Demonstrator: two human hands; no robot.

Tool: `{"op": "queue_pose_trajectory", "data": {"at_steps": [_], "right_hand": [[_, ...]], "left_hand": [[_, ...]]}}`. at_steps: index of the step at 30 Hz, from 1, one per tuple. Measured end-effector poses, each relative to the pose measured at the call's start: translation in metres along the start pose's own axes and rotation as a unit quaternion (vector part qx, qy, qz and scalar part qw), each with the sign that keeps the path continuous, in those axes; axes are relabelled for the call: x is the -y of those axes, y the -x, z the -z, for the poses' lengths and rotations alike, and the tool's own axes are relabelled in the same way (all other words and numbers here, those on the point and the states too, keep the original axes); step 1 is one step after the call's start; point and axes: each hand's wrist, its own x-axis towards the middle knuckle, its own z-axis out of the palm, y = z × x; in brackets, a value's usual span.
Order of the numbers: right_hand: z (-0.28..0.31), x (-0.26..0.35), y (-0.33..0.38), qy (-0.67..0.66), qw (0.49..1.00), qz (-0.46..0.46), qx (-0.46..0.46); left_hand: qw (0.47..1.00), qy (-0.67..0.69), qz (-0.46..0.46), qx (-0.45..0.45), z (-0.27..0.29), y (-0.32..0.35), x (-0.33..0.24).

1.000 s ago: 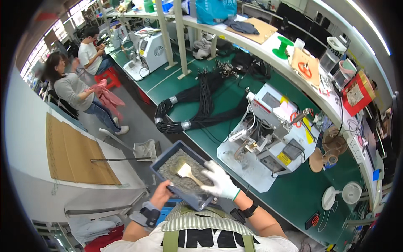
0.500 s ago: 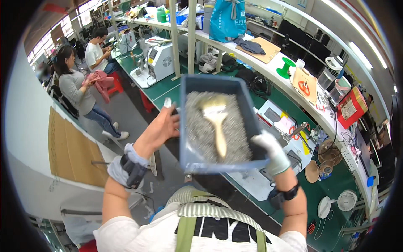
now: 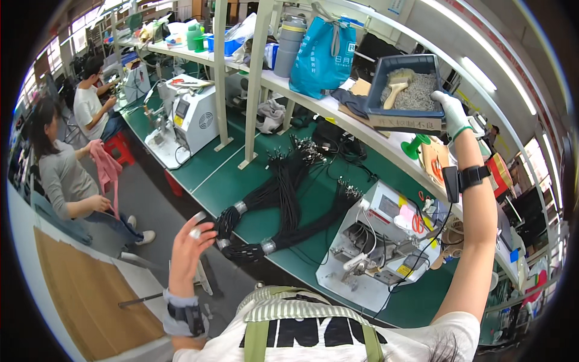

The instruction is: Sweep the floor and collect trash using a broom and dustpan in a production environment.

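Note:
My right hand (image 3: 451,113), in a white glove, is raised at the upper right and grips the right side of a dark blue plastic bin (image 3: 405,112). The bin is at the upper shelf; whether its base rests there I cannot tell. Inside lie many small silvery pieces (image 3: 421,90) and a brush (image 3: 394,95) with a wooden handle. A cardboard label (image 3: 404,123) is on the bin's front. My left hand (image 3: 190,247) is low on the left, holding nothing, fingers apart, with white covers on some fingertips. Bundled black cables (image 3: 283,193) lie on the green bench beyond it.
A white bench machine (image 3: 386,217) stands below the shelf (image 3: 295,87). On the shelf are a blue bag (image 3: 322,57), a grey flask (image 3: 291,45) and a green spool (image 3: 415,146). Two people (image 3: 66,175) are at the left; another machine (image 3: 190,114) stands near them.
The bin has moved from in front of me up and right to the shelf in my right hand. My left hand has come away from it and lowered. The black cables now show.

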Motion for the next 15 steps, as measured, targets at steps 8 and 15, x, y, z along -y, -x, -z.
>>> {"op": "queue_pose_trajectory", "data": {"at_steps": [8,15], "right_hand": [[-0.009,-0.004,-0.021,0.012,0.995,-0.095,0.002],[-0.062,-0.040,-0.042,-0.156,0.971,-0.163,0.080]], "left_hand": [[0.987,-0.011,0.027,-0.156,0.064,0.010,0.007],[0.983,0.001,0.065,-0.170,0.059,0.024,0.009]]}}
